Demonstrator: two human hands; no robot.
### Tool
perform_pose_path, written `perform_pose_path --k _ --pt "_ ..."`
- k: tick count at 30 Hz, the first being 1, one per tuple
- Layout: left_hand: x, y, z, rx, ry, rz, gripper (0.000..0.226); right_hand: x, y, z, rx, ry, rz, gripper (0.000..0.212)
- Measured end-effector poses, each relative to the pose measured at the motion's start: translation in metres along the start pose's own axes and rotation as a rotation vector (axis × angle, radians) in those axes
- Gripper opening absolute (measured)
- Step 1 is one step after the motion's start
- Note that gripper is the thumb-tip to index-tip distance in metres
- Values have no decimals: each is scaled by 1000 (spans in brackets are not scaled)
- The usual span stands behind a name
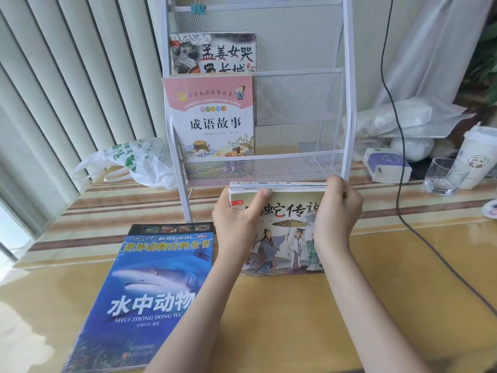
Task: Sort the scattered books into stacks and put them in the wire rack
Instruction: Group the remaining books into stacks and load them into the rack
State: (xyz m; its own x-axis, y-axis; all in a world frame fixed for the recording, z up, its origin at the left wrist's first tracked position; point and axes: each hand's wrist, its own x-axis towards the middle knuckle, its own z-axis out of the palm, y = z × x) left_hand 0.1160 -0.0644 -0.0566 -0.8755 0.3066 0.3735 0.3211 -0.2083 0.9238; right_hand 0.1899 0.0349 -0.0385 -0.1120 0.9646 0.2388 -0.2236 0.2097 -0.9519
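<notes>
A stack of thin picture books [287, 232], topped by a cover with robed figures under an umbrella, stands tilted on the table in front of the white wire rack [298, 109]. My left hand [239, 219] grips the stack's left edge with the thumb on the cover. My right hand [336, 214] grips its right edge. A large blue shark book [150, 292] lies flat at the left. The rack holds a pink-and-white book [215, 117] in its middle pocket and a dark-topped one [215, 53] above.
A white plastic bag with green print [131, 162] lies left of the rack. To the right are a tissue pack [387, 165], a glass [441, 176], a paper cup [476, 157] and a black cable [398, 146] crossing the table.
</notes>
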Motion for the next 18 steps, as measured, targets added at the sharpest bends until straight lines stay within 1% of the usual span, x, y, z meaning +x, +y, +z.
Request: perform_pose_path --k 2,4,6,8,9,10,11,12,13,14,15,16,18 --pt "2 1 2 15 52 33 23 2 -1 2 7 15 2 47" --pt "3 5 5 -2 74 86 28 5 -4 3 53 15 -3 49" --pt "10 17 8 -20 86 153 45 12 -17 8 114 1 -30 52" --pt "26 38 10 -33 108 220 66 23 -38 16 176 -31 -109 46" --pt "36 52 10 -37 120 247 71 28 -51 21 180 -40 -177 40" --pt "44 68 10 -36 131 278 69 35 -65 27 151 -27 -273 30" --pt "52 85 11 -35 142 318 61 42 -80 33 94 14 -399 18" --pt "61 101 13 -27 154 361 48 50 -97 39 14 77 -560 14" --pt "69 118 15 -23 168 403 34 58 -113 46 -65 138 -742 16" --pt "81 134 17 -29 186 434 27 66 -130 54 -130 188 -915 19" --pt "97 149 20 -39 195 451 26 75 -146 63 -177 224 -1043 21" --pt "113 162 23 -54 189 461 35 83 -161 72 -195 255 -1126 23" --pt "151 183 30 -65 172 490 56 103 -188 93 -165 287 -1221 25"
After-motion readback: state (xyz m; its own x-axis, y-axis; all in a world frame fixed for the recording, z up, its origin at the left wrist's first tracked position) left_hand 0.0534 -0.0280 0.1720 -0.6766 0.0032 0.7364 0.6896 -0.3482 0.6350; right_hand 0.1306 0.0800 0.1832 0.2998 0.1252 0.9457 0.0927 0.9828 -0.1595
